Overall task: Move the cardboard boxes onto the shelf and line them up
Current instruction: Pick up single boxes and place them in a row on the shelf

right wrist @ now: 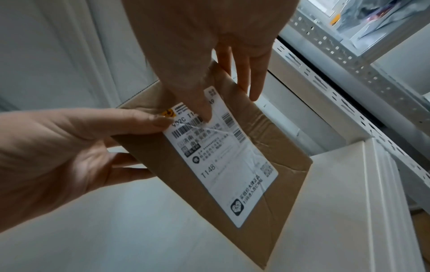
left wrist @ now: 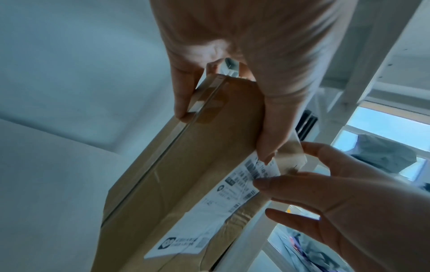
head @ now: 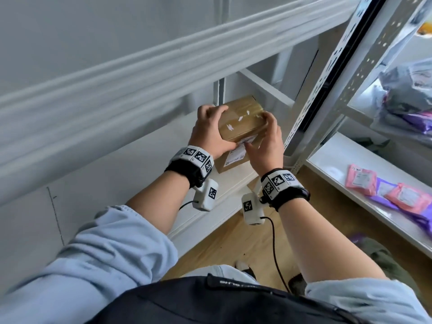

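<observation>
A brown cardboard box [head: 243, 122] with clear tape on top and a white shipping label [right wrist: 223, 156] on its near face is over the right end of the white shelf board [head: 140, 164]. My left hand [head: 210, 134] grips its left end, fingers over the top and thumb [right wrist: 151, 119] on the near face. My right hand [head: 266, 141] grips the right end, thumb [right wrist: 204, 110] pressed on the label and fingers [right wrist: 253, 82] down the side. The box sits tilted in the wrist views; I cannot tell whether its bottom rests on the board.
A white shelf beam [head: 117, 90] runs just above the hands. Right of the box stands a perforated metal upright [head: 339, 90] of a second rack holding pink and purple mail pouches [head: 397, 195] and grey bags [head: 409, 101]. Wooden floor [head: 233, 242] lies below.
</observation>
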The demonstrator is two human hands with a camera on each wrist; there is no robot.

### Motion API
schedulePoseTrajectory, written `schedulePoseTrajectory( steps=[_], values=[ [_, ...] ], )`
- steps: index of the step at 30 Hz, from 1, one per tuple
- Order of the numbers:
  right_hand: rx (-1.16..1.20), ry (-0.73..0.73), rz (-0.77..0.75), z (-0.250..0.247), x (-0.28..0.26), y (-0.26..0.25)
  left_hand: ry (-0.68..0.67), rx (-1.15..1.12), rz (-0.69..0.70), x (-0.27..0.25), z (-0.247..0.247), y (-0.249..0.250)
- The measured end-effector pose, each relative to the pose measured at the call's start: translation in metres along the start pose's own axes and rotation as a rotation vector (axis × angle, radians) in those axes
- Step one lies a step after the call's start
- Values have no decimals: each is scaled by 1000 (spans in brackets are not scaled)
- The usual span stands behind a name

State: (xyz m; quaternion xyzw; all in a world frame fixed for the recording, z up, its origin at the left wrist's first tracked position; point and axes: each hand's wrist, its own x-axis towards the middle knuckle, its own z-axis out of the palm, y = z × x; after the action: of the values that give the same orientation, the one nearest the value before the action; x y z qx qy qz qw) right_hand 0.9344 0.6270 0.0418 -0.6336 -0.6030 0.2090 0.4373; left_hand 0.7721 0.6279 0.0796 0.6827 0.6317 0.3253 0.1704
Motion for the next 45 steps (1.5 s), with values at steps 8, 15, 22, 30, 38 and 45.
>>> schedulePoseTrajectory(
  steps=[8, 15, 22, 30, 38, 45],
  values=[
    [-14, -151, -3, -7, 77, 34, 73, 23, -127, 49, 49, 19],
    [-26, -366, -52, 3, 92, 62, 19, 79, -298, 55, 76, -3],
    [-26, -271, -115, 6, 94, 54, 64, 110, -380, 41, 70, -3],
    [-147, -130, -306, 3, 48, 26, 82, 110, -437, -19, 42, -19],
    [-235, -113, -416, 17, -58, -22, 56, 176, -430, -131, -14, -47],
    [-435, -356, -560, 49, -187, -76, 41, 404, -413, -254, -85, -77]
  ],
)
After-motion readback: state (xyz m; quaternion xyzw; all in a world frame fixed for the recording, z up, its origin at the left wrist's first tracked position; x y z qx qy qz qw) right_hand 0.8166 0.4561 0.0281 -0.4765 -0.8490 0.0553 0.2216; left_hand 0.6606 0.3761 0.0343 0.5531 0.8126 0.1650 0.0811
